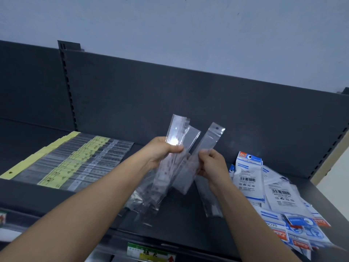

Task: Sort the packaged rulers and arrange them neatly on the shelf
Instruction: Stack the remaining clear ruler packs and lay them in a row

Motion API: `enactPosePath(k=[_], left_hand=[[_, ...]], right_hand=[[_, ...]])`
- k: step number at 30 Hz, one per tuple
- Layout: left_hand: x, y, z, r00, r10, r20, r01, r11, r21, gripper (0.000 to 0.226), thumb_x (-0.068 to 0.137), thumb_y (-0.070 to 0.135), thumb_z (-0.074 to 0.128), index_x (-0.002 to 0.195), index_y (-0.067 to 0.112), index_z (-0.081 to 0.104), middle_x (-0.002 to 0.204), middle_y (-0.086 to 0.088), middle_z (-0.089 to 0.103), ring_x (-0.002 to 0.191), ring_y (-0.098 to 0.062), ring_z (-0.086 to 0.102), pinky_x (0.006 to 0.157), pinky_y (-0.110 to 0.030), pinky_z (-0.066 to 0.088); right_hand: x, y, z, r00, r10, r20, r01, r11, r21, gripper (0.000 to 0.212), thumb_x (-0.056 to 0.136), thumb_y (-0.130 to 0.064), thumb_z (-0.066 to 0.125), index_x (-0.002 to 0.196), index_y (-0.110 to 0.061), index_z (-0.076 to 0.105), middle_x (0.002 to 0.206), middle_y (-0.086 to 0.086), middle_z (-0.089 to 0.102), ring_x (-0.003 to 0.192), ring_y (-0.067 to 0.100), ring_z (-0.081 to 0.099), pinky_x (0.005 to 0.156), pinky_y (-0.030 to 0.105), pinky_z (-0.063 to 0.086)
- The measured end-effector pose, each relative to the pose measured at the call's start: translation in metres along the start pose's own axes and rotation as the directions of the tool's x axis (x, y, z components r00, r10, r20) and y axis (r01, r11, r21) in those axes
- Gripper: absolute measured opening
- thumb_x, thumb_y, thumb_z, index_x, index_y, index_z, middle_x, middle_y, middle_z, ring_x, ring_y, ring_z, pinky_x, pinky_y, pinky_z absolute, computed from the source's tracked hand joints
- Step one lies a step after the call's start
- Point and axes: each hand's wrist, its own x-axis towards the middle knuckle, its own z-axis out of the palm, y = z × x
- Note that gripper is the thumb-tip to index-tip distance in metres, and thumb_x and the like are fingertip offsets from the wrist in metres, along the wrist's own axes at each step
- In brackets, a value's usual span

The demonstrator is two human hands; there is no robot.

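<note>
- A bundle [162, 178] of clear ruler packs was gripped in the left hand [164, 152] and fanned upright above the shelf [179, 216], probably so that like packs could be gathered.
- One pack [210, 140] was pinched by the right hand [212, 165] against the bundle; whether it was being added or drawn out cannot be told.
- Loose packs [210, 202] lay flat beneath the hands, not yet sorted.
- A tidy row [75, 161] was laid out at the left.
- A pile [273, 195] of blue-white sets was heaped at the right, crowding that side.
</note>
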Motion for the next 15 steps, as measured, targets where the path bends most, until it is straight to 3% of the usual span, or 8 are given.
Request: enactPosePath(k=[4, 7, 10, 13, 15], left_hand=[[-0.003, 0.013, 0.001, 0.996, 0.033, 0.078, -0.028, 0.998, -0.063, 0.028, 0.087, -0.017, 0.047, 0.092, 0.003, 0.065, 0.071, -0.006, 0.072, 0.063, -0.014, 0.070, 0.060, -0.025, 0.058], [-0.004, 0.019, 0.003, 0.989, 0.108, 0.100, -0.096, 0.988, -0.120, 0.029, 0.085, -0.020, 0.047, 0.093, 0.001, 0.065, 0.075, -0.008, 0.074, 0.066, -0.017, 0.071, 0.067, -0.029, 0.060], [-0.005, 0.023, 0.007, 0.964, 0.264, 0.031, -0.261, 0.963, -0.072, 0.024, 0.080, -0.018, 0.058, 0.083, 0.003, 0.068, 0.075, -0.003, 0.074, 0.069, -0.013, 0.071, 0.068, -0.025, 0.057], [-0.007, 0.022, 0.011, 0.904, 0.424, 0.050, -0.427, 0.903, 0.052, 0.032, 0.075, -0.017, 0.065, 0.070, 0.014, 0.073, 0.097, 0.002, 0.073, 0.082, -0.003, 0.068, 0.070, -0.013, 0.050], [-0.007, 0.017, 0.011, 0.854, 0.506, 0.118, -0.519, 0.840, 0.159, 0.042, 0.074, -0.013, 0.069, 0.063, 0.026, 0.076, 0.112, 0.002, 0.059, 0.094, 0.000, 0.060, 0.076, -0.009, 0.046]], right_hand=[[0.004, 0.003, -0.005, 0.998, 0.069, -0.014, -0.069, 0.997, -0.043, 0.019, 0.098, -0.017, 0.049, 0.080, -0.015, 0.054, 0.084, 0.017, 0.062, 0.049, 0.013, 0.048, 0.040, 0.019, 0.039], [0.001, 0.002, -0.005, 0.991, 0.134, 0.002, -0.134, 0.991, -0.006, 0.019, 0.097, -0.016, 0.050, 0.079, -0.015, 0.054, 0.085, 0.018, 0.063, 0.039, 0.009, 0.048, 0.038, 0.016, 0.036], [-0.002, -0.004, -0.006, 0.981, 0.184, 0.065, -0.188, 0.980, 0.061, 0.013, 0.097, -0.009, 0.048, 0.087, -0.009, 0.055, 0.078, 0.017, 0.067, 0.033, 0.006, 0.051, 0.033, 0.014, 0.034], [-0.005, -0.010, -0.004, 0.967, 0.217, 0.132, -0.233, 0.965, 0.121, 0.010, 0.097, -0.005, 0.045, 0.097, -0.004, 0.056, 0.071, 0.015, 0.069, 0.038, 0.011, 0.056, 0.035, 0.015, 0.037], [-0.003, -0.010, -0.001, 0.960, 0.228, 0.165, -0.258, 0.947, 0.191, 0.016, 0.095, -0.004, 0.046, 0.102, -0.002, 0.060, 0.079, 0.017, 0.069, 0.055, 0.020, 0.059, 0.046, 0.021, 0.045]])
